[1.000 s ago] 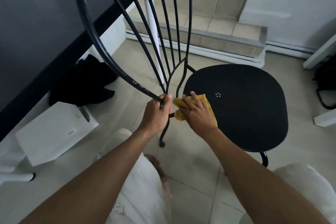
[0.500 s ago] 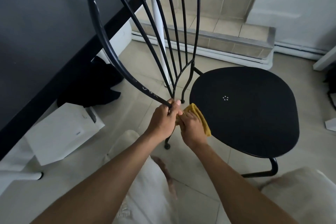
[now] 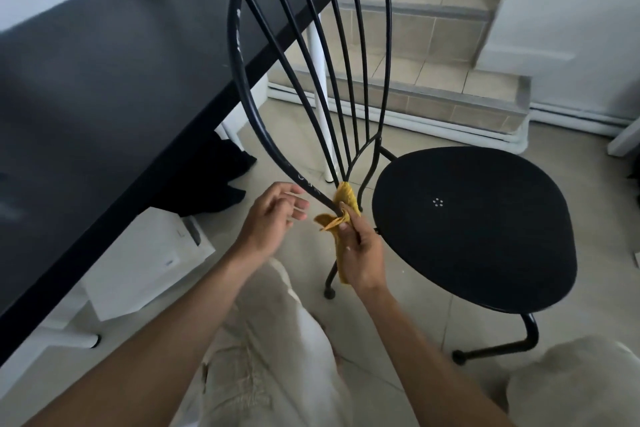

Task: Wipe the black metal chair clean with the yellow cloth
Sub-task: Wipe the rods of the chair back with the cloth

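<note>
Chair [image 3: 474,229], black metal, is standing on the tiled floor [image 3: 408,135] beside the dark counter [image 3: 121,73], its round seat toward the right and its fan of thin back rods converging low down, just left of the seat. Yellow cloth [image 3: 346,199] is sitting right at that junction, bunched around the point where the rods meet, with a tail trailing down under the palm. The right hand [image 3: 360,250] is clenching the cloth and pressing it onto the metal; the left hand [image 3: 273,218] is hovering just beside the outer frame rod, fingers spread and grasping nothing. To do this step well, I judge the cloth should be wrapping fully round each rod and sliding along it, since flat dabbing would be missing the far sides and the tight gaps at the junction. The chair looks light, so the free hand is probably best steadying the frame while the other rubs. Pale scuffs are showing on the outer rod [image 3: 239,28] and likely need firmer passes.
</note>
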